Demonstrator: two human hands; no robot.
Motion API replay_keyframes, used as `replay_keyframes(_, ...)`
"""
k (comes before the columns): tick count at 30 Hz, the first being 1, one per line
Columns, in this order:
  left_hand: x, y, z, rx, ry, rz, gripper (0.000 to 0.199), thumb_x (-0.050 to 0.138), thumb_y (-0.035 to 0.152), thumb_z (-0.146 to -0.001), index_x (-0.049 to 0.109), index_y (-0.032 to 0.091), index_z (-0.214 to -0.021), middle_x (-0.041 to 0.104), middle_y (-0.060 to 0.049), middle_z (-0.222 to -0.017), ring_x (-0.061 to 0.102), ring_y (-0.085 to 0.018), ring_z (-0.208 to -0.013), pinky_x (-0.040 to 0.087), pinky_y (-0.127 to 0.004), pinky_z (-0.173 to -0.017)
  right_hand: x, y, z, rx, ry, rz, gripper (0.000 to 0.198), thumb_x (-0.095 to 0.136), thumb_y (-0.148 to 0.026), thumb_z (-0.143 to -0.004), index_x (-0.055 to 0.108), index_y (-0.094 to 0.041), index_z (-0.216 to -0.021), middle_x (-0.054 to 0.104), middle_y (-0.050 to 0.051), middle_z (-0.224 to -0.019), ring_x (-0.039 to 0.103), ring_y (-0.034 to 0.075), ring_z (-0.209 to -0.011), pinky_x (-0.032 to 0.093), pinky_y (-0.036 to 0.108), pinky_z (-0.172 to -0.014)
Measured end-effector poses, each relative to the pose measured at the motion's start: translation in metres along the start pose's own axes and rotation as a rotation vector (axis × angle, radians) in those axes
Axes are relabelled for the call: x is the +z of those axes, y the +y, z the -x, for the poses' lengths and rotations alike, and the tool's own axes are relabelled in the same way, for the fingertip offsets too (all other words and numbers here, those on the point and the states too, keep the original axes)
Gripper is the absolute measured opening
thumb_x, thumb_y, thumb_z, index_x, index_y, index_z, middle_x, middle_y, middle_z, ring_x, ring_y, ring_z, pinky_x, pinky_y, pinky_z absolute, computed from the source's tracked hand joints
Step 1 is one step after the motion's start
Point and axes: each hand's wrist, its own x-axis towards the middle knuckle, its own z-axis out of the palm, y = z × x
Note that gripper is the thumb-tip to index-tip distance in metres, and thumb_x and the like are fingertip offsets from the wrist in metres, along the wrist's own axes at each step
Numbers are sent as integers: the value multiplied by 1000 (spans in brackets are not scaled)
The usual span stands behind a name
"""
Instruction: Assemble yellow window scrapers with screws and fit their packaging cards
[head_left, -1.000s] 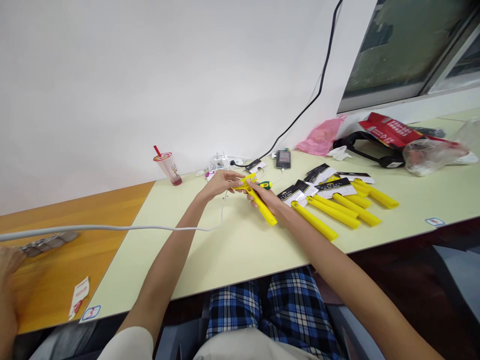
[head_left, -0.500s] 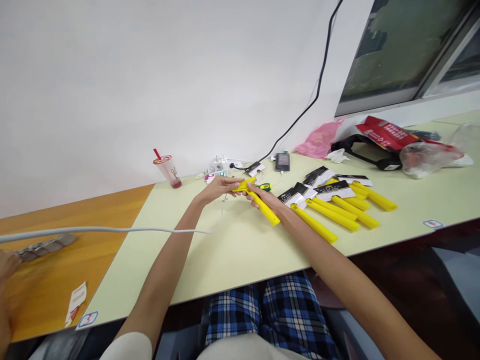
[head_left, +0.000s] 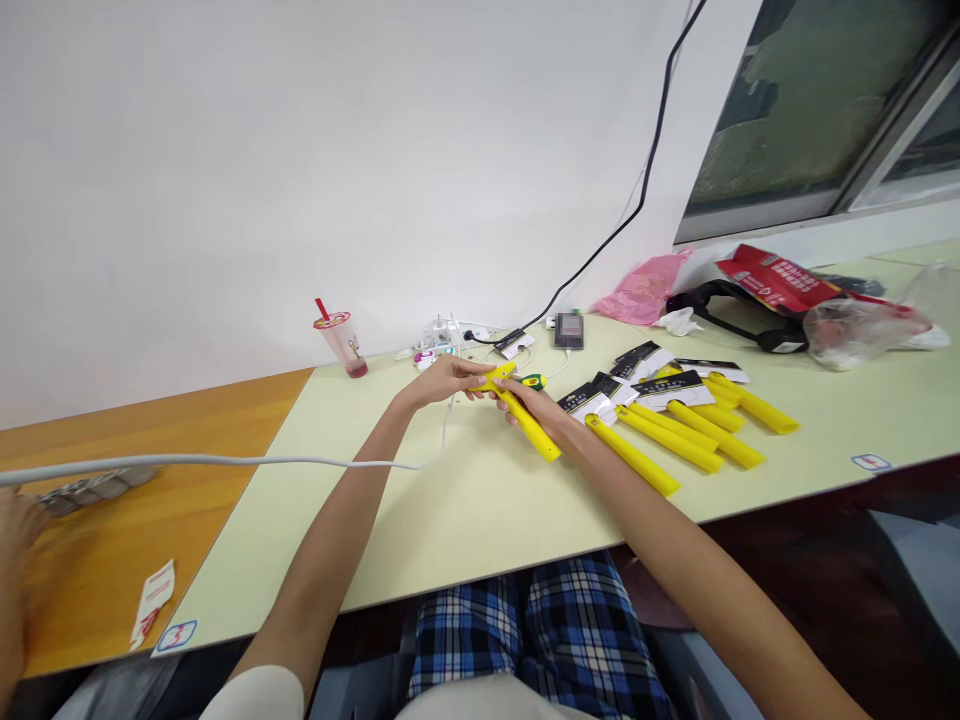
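A yellow T-shaped hand tool, shaped like a scraper, is held by both hands above the table. My left hand is closed on its crosswise head from the left, with thumb and fingers pinching it. From the right, my right hand grips it where the handle meets the head. The handle slants down toward me. Just behind my right hand lies a green-and-yellow screwdriver handle; its shaft is hidden. To the right rest several yellow handles with black-and-white cards attached.
A cup with a red straw stands at the back left. Near the wall are a power strip, a small dark device and cables. Bags lie at the back right. Another person's hand is at the far left.
The tool's head has turned slightly in my fingers, and both hands stay on it. The whole view has shifted a little.
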Motion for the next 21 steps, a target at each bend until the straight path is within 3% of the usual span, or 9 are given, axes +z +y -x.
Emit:
replay_keyframes(9,1,11,1,15,20,-170,52,79,55,-96,84,25,-138,85,-13,-122,74,-21,-91,64,-37,-82,2,-2,5,-4,17,-28,15,83,-23,-91,71,-18,-99,70,3,-90,57,10,-61,50,17,-39)
replay_keyframes(14,3,14,4,39,37,-247,50,68,53,-102,81,28,-144,83,-10,-122,74,-20,-92,64,-33,-81,1,-2,5,0,-6,-41,22,86,-31,-93,69,-21,-104,70,2,-89,58,10,-61,49,17,-40)
replay_keyframes(18,3,16,4,35,63,-262,50,71,52,-100,84,24,-139,83,-11,-126,75,-20,-92,64,-32,-79,2,-4,5,9,12,-39,21,83,-30,-95,69,-21,-107,71,1,-88,58,10,-60,48,16,-39)
replay_keyframes(21,1,16,3,7,129,-267,49,77,53,-96,87,19,-130,86,-12,-117,76,-22,-90,62,-32,-77,3,-4,5,6,14,-38,18,82,-27,-95,68,-21,-103,71,2,-88,58,10,-60,48,16,-39)
